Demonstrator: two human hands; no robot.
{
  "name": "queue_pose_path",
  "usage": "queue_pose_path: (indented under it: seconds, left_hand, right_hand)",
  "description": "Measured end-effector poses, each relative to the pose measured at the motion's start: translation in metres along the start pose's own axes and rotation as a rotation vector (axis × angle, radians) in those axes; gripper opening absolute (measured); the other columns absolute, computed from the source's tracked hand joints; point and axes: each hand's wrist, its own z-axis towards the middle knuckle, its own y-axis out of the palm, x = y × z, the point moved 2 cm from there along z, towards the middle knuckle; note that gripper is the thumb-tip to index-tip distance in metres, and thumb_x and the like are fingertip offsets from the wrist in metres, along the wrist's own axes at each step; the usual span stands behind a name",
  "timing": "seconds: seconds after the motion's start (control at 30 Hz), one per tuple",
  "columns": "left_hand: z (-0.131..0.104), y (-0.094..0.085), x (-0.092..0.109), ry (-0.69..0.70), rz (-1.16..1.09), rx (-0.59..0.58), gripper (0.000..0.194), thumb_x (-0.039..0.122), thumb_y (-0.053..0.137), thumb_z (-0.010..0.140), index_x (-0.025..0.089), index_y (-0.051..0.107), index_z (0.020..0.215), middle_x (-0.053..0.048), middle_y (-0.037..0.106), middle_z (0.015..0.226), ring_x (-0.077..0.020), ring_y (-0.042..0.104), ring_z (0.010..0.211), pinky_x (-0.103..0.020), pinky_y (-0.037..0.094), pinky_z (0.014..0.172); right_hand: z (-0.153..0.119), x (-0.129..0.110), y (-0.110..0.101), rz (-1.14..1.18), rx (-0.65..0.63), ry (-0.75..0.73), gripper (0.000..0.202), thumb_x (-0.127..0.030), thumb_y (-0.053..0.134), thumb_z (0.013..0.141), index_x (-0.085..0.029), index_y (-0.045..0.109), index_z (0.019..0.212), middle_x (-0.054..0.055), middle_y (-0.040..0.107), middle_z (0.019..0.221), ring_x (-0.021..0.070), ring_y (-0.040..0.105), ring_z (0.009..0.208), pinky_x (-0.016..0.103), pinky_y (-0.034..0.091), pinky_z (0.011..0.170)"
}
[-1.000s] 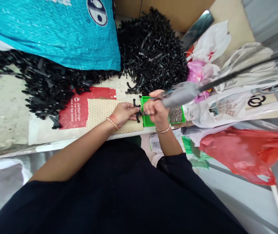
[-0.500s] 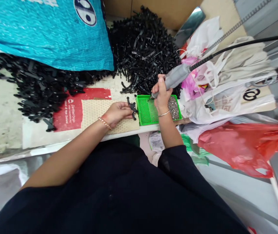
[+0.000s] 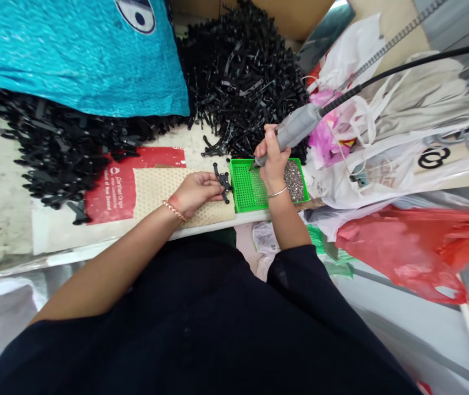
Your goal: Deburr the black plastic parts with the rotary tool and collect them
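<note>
My left hand [image 3: 196, 192] pinches a small black plastic part [image 3: 223, 183] at the left edge of a green perforated tray [image 3: 240, 207]. Below that hand lies a cream honeycomb-patterned pad [image 3: 152, 197]. A grey electric screwdriver [image 3: 299, 129] is gripped in my right hand [image 3: 274, 159], its tip pointing down-left over the tray's holes. Small metal screws [image 3: 294, 181] fill the tray's right end.
Piles of black parts lie behind the tray [image 3: 243, 82] and at the left [image 3: 53, 148]. A blue bag [image 3: 82, 60] covers some of them. Plastic bags, one red [image 3: 416, 241], crowd the right. The screwdriver's black cable [image 3: 407, 74] runs to the upper right.
The camera view has shifted slightly. Both hands keep nearly the same place and hold the same things; the screwdriver tip stays over the tray.
</note>
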Motion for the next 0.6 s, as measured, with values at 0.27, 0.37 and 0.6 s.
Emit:
queue_pose_path:
  seconds: [0.27,0.37,0.6]
  left_hand:
    - [0.001,-0.001,-0.002,0.009,0.005,-0.009,0.021,-0.002,0.085,0.074,0.012,0.074,0.085,-0.003,0.077,0.08,-0.0108,0.073,0.071,-0.026,0.065,0.08]
    - [0.002,-0.001,-0.002,0.006,0.002,-0.008,0.021,-0.002,0.085,0.075,0.011,0.074,0.086,-0.003,0.077,0.08,-0.011,0.073,0.07,-0.028,0.066,0.084]
    - [-0.001,0.001,0.002,-0.024,-0.009,0.006,0.02,-0.006,0.082,0.078,0.011,0.072,0.083,-0.004,0.076,0.076,-0.0119,0.075,0.07,-0.025,0.065,0.078]
  right_hand:
    - [-0.003,-0.004,0.002,-0.038,-0.015,-0.034,0.038,-0.062,0.069,0.088,-0.03,0.061,0.106,-0.009,0.044,0.065,0.0108,0.045,0.051,0.029,0.042,0.055]
    - [-0.005,-0.005,0.004,-0.05,-0.016,-0.034,0.035,-0.06,0.068,0.087,-0.03,0.057,0.101,-0.01,0.041,0.061,0.012,0.041,0.051,0.029,0.041,0.055]
    - [-0.005,-0.015,0.003,-0.057,0.0,-0.063,0.049,-0.072,0.069,0.086,-0.029,0.059,0.106,-0.01,0.033,0.063,0.0113,0.04,0.05,0.027,0.041,0.054]
